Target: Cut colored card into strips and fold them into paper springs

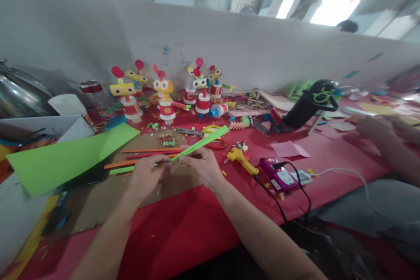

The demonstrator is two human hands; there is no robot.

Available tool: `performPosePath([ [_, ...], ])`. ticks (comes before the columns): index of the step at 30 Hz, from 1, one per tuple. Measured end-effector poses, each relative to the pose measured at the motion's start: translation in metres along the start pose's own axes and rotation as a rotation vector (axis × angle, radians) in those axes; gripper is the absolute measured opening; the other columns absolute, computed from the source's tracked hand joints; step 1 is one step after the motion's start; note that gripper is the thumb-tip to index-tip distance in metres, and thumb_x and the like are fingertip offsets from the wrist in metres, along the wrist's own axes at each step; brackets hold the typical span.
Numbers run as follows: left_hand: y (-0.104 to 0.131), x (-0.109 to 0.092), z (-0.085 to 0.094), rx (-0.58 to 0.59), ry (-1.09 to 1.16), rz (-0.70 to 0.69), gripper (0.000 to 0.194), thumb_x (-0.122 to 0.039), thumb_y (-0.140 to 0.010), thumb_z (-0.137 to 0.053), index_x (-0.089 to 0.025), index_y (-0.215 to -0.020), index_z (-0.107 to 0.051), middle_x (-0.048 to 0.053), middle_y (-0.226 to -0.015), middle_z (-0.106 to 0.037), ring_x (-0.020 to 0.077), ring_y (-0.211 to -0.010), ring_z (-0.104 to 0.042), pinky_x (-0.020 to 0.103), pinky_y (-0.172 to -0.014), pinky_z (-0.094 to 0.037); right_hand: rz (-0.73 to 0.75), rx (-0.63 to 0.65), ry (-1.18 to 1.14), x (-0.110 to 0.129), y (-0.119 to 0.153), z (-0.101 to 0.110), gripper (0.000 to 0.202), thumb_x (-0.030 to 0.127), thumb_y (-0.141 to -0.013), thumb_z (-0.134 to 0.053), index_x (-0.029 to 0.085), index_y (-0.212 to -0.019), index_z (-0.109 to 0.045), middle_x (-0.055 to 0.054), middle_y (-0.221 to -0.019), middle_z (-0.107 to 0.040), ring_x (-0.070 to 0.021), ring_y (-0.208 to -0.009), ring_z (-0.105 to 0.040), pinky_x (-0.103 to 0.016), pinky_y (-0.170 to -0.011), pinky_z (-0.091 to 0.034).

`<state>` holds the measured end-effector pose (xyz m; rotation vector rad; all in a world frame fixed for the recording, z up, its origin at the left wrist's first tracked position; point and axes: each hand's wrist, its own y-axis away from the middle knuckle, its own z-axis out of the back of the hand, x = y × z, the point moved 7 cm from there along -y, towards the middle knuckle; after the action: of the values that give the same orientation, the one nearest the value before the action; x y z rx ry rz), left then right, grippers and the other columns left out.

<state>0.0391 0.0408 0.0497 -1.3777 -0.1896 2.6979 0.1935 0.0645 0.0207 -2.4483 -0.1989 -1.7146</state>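
Note:
Between my two hands, over a piece of brown cardboard [98,203], is a green paper strip [205,141] that slants up to the right. My left hand [149,175] pinches its lower left end, and my right hand [205,166] grips it close beside. Just beyond my left hand lie orange paper strips [120,164] and another green strip [120,170]. Small folded paper springs [169,140] rest a little farther off. Red-handled scissors [216,143] lie behind my right hand.
Several paper-cup figures [166,109] stand along the wall. A large green sheet [72,157] lies at left. To the right are a yellow glue gun [242,161], a purple power box [278,175] with cables, and a black cylinder [298,107]. Another person's hand [377,129] is at far right.

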Motion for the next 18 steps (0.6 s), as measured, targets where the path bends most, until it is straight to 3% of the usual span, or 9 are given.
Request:
performPosePath([
  [5, 0.001, -0.001, -0.001, -0.016, 0.044, 0.0, 0.023, -0.038, -0.071, -0.063, -0.022, -0.085, -0.072, 0.0, -0.083, -0.074, 0.02, -0.082, -0.066, 0.029, -0.076, -0.048, 0.048, -0.016, 0.021, 0.001, -0.001, 0.003, 0.019, 0.035, -0.06, -0.083, 0.019, -0.067, -0.076, -0.001, -0.061, -0.069, -0.0113, -0.056, -0.059, -0.024, -0.057, -0.045],
  [9, 0.003, -0.006, -0.005, -0.073, 0.049, 0.014, 0.02, -0.037, -0.073, -0.06, -0.022, -0.08, -0.072, 0.0, -0.08, -0.074, 0.0186, -0.075, -0.065, 0.029, -0.072, -0.048, 0.028, -0.042, 0.001, -0.005, -0.001, 0.003, 0.022, 0.036, -0.058, -0.083, 0.018, -0.069, -0.076, -0.002, -0.061, -0.069, -0.0114, -0.054, -0.058, -0.024, -0.054, -0.046],
  [14, 0.003, -0.009, -0.004, -0.039, 0.023, -0.055, 0.019, -0.035, -0.075, -0.058, -0.023, -0.077, -0.072, 0.0, -0.079, -0.074, 0.0182, -0.073, -0.064, 0.028, -0.072, -0.048, 0.0, -0.042, -0.023, -0.004, 0.0, -0.001, 0.024, 0.037, -0.054, -0.084, 0.018, -0.063, -0.074, -0.001, -0.057, -0.068, -0.0099, -0.048, -0.055, -0.022, -0.049, -0.045],
  [18, 0.005, -0.01, -0.007, -0.051, -0.029, -0.094, 0.02, -0.035, -0.079, -0.057, -0.023, -0.087, -0.072, 0.001, -0.088, -0.075, 0.0188, -0.079, -0.065, 0.03, -0.076, -0.048, -0.006, -0.061, -0.027, -0.005, 0.0, -0.001, 0.026, 0.04, -0.053, -0.085, 0.018, -0.06, -0.073, 0.0, -0.052, -0.065, -0.0094, -0.045, -0.054, -0.022, -0.047, -0.044],
])
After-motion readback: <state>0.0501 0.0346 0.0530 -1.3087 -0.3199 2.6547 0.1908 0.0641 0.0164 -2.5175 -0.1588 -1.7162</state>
